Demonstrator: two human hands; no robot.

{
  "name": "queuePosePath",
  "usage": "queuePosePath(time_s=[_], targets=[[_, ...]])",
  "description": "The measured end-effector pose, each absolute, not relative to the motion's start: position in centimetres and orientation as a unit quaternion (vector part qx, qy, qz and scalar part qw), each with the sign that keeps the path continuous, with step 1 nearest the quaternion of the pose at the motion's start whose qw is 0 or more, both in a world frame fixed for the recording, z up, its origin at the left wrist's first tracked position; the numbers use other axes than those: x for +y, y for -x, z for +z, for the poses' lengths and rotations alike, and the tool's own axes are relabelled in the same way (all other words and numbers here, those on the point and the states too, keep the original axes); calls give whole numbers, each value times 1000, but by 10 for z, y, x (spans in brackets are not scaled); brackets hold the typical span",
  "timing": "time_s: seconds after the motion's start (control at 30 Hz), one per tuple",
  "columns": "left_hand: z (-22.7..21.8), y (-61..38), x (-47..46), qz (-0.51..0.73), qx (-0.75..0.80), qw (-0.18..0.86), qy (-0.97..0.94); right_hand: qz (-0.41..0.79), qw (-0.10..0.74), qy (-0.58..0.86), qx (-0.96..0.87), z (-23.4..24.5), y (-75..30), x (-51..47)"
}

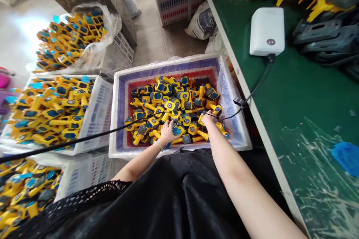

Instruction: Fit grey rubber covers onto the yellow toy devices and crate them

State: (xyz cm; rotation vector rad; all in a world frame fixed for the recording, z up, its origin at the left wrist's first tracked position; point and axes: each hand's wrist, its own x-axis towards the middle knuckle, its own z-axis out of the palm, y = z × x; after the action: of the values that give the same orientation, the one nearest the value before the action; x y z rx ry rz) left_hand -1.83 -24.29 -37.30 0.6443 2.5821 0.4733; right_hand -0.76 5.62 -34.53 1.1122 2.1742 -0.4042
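A white-rimmed crate point(179, 68), lined with clear plastic, stands before me. Yellow-and-grey plastic pieces with handles point(169, 105) fill it in a loose heap; several carry a round emblem or a blue face. My left hand point(167, 133) rests at the near side of the heap, fingers apart, beside a blue-faced piece point(177, 130). Farther right, my right hand point(209, 118) reaches into the heap with its fingers closed around a yellow-and-grey plastic piece point(202, 117). Its fingertips are partly hidden among the pieces.
More heaped crates point(102, 108) line the left side. A green worktable point(308, 119) runs along the right, bearing a white power bank point(267, 31), yellow and dark plastic parts point(322, 37) and a blue piece point(346, 158). A black cable point(84, 134) crosses over the crate.
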Motion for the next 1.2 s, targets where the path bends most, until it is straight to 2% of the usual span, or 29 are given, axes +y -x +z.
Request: queuePosePath(time_s=[0.27, 0.53, 0.7, 0.83, 1.0, 1.2], targets=[[-383, 35, -214, 147, 930, 267, -206, -141, 253, -379, 879, -353, 4, 40], [-373, 30, -197, 69, 958, 235, -152, -139, 189, -266, 935, -361, 11, 21], [-360, 57, -163, 38, 941, 237, -238, -159, 213, -174, 948, -372, 15, 31], [-373, 88, -121, 33, 888, 247, -388, -165, 264, -88, 946, -380, 11, 24], [-395, 94, -108, -3, 848, 258, -463, -129, 311, -142, 931, -384, 15, -1], [-390, 110, -140, -7, 824, 257, -504, -148, 336, -225, 903, -398, 31, -22]])
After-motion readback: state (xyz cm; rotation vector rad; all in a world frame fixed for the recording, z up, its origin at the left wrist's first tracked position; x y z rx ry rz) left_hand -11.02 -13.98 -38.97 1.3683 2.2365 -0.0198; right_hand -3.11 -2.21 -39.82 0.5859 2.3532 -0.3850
